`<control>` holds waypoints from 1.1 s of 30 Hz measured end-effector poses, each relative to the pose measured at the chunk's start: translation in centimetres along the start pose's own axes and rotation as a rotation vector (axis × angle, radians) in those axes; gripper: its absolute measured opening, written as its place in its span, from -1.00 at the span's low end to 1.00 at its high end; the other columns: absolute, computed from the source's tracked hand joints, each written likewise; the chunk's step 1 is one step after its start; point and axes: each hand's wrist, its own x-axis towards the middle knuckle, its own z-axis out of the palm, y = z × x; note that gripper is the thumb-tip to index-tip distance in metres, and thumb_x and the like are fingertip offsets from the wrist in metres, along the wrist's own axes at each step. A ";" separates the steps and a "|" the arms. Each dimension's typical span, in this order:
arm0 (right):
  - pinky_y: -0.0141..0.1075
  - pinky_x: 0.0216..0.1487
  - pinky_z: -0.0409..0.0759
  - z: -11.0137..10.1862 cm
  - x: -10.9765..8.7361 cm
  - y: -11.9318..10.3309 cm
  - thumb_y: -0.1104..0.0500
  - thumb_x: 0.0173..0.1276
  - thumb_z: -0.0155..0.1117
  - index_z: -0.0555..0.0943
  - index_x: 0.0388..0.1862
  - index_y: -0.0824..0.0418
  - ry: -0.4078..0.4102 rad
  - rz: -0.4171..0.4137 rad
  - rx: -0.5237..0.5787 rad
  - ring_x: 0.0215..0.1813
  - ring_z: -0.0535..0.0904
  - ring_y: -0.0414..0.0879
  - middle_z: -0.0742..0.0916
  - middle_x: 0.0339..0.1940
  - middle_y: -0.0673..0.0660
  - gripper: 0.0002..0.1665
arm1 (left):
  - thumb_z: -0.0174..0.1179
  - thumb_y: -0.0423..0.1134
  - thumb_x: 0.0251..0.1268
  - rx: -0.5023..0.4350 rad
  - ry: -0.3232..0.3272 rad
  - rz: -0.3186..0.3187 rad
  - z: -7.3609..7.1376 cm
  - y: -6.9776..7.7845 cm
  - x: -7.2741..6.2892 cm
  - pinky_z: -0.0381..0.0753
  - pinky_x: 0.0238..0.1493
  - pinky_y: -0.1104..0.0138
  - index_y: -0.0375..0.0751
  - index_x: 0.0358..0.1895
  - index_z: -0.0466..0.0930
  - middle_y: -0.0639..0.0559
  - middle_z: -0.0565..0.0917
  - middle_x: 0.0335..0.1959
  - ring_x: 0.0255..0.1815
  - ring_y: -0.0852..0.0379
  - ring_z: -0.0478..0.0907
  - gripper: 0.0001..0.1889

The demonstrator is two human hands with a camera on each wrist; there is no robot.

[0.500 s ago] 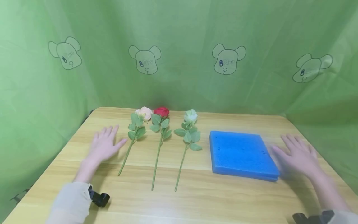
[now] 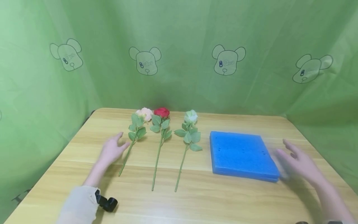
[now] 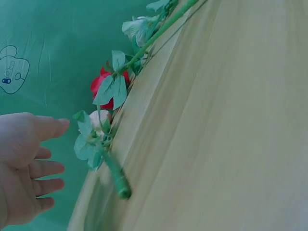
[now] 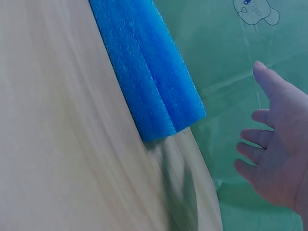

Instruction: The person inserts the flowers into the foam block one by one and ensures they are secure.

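Note:
Three artificial roses lie on the wooden table with their blooms toward the back: a pink rose [image 2: 144, 114], a red rose [image 2: 161, 112] and a pale green-white rose [image 2: 191, 117]. Right of them lies a thick blue foam block [image 2: 243, 155], which shows two layers in the right wrist view. My left hand [image 2: 112, 150] is beside the pink rose's stem, holding nothing, its fingers loosely extended. Off the foam's right side is my right hand [image 2: 300, 163], also empty, thumb and fingers spread apart in the right wrist view.
A green curtain [image 2: 179, 87] printed with bear heads stands behind the table and along its sides. Bare wood of the table [image 2: 134, 202] shows in front of the roses. A black wrist camera [image 2: 107, 203] sits at the left sleeve.
Both hands have turned from palm-down and flat to more sideways. The left hand has shifted slightly right, nearer the pink rose's stem. Roses and foam stay in place.

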 end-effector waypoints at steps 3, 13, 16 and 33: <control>0.43 0.13 -0.07 0.3 -0.6 0.0 -0.02 0.50 -0.14 -0.24 0.49 0.15 -0.021 0.005 0.090 0.32 -0.02 0.48 0.03 0.40 0.49 -0.22 | 0.06 -0.14 0.34 -0.094 -0.002 -0.033 0.4 0.1 0.2 0.22 0.24 -0.12 -0.51 0.33 0.09 -0.45 0.28 0.25 0.24 -0.36 0.25 -0.34; 0.12 0.27 0.12 1.7 -1.9 1.3 0.02 0.54 -0.24 -0.24 0.49 -0.14 -0.163 0.052 0.397 0.29 0.09 -0.49 -0.03 0.51 0.10 -0.32 | 0.10 -0.19 0.31 -0.243 -0.035 -0.096 1.3 -0.1 0.6 0.42 0.11 -0.07 -0.52 0.30 0.15 -0.44 0.42 0.15 0.14 -0.32 0.39 -0.38; 0.18 0.20 0.03 2.2 -2.1 1.5 0.04 0.54 -0.29 -0.26 0.50 -0.09 -0.227 0.100 0.548 0.32 0.14 -0.38 -0.06 0.51 0.10 -0.33 | 0.10 -0.21 0.31 -0.290 -0.050 -0.123 1.3 0.0 0.6 0.51 0.05 0.02 -0.51 0.29 0.16 -0.45 0.41 0.14 0.12 -0.32 0.41 -0.39; -0.70 -0.02 0.22 3.4 -2.2 1.8 0.08 0.51 -0.12 -0.18 0.51 0.00 -0.199 0.021 0.314 0.12 0.07 -0.70 -0.05 0.51 -0.03 -0.28 | 0.15 -0.45 0.13 -0.371 -0.098 -0.221 1.9 0.4 0.5 0.62 -0.22 0.29 -0.54 0.22 0.27 -0.34 0.53 -0.05 -0.19 -0.06 0.54 -0.45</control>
